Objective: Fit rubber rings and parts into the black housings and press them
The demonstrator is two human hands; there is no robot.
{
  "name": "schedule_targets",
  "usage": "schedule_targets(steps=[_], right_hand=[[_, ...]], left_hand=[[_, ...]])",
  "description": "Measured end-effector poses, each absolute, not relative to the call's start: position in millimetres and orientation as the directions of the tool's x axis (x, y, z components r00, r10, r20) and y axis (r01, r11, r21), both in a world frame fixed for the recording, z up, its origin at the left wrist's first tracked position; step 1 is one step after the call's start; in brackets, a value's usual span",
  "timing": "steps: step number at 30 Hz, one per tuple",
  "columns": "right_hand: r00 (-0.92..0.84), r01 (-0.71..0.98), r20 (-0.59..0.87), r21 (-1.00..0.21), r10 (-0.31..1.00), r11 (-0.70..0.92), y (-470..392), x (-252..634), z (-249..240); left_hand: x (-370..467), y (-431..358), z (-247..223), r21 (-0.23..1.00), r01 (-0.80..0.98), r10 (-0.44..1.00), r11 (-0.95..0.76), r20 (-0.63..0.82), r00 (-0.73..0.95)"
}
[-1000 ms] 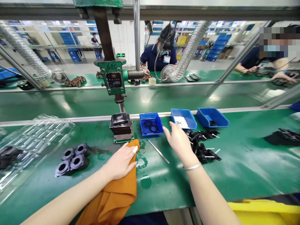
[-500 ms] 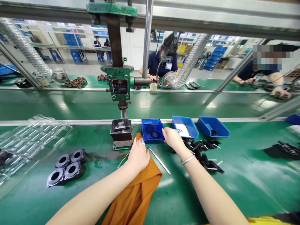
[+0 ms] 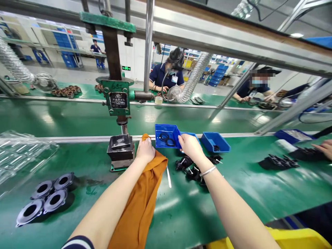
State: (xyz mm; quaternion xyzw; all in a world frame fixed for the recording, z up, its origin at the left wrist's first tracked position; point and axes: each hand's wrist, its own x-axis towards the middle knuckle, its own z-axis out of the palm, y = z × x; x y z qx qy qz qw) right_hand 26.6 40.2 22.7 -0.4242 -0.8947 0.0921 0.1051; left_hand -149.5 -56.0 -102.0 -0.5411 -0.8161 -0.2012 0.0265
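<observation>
My left hand [image 3: 145,151] is closed on an orange cloth [image 3: 140,195], which hangs down toward the front edge of the bench. My right hand [image 3: 190,144] pinches the right side of a blue bin [image 3: 158,142] with several black rings [image 3: 169,142] in it. This bin looks raised and tilted, and overlaps a second blue bin [image 3: 195,135], mostly hidden behind it and my hand. Beside the cloth lie metal tweezers [image 3: 169,178], partly covered. Below my right hand sit black plastic parts with white pins [image 3: 193,173].
A green press [image 3: 118,97] stands left of my hands. Several round black housings [image 3: 43,188] and clear plastic trays [image 3: 18,155] lie farther left. Right are a third blue bin [image 3: 220,148], black parts [image 3: 278,162] and another person's hand [image 3: 325,148]. A yellow container [image 3: 298,238] is at lower right.
The view has swung to the right. Against the bench, my right hand has moved the ring bin up and rightward, over the second bin. My left hand and the cloth have shifted slightly forward.
</observation>
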Motion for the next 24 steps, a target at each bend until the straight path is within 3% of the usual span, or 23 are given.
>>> schedule_targets(steps=[5, 12, 19, 24], right_hand=[[-0.601, 0.744, 0.108, -0.285, 0.792, 0.604, 42.9, 24.8, 28.1], [-0.606, 0.75, 0.071, -0.282, 0.792, 0.599, 31.6, 9.8, 12.2], [-0.611, 0.756, 0.007, -0.292, 0.791, 0.586, 11.7, -8.5, -27.0], [-0.609, 0.749, 0.027, -0.308, 0.793, 0.586, 9.8, -13.1, -41.0]], left_hand=[[-143.0, -62.2, -98.2, 0.247, 0.969, 0.956, 0.025, 0.278, -0.096], [-118.8, -90.6, -101.6, 0.219, 0.956, 0.954, -0.195, 0.27, 0.133], [-101.5, -191.1, -97.6, 0.244, 0.925, 0.944, -0.293, 0.23, 0.238], [-109.9, -224.9, -103.1, 0.258, 0.949, 0.971, -0.182, 0.2, 0.132]])
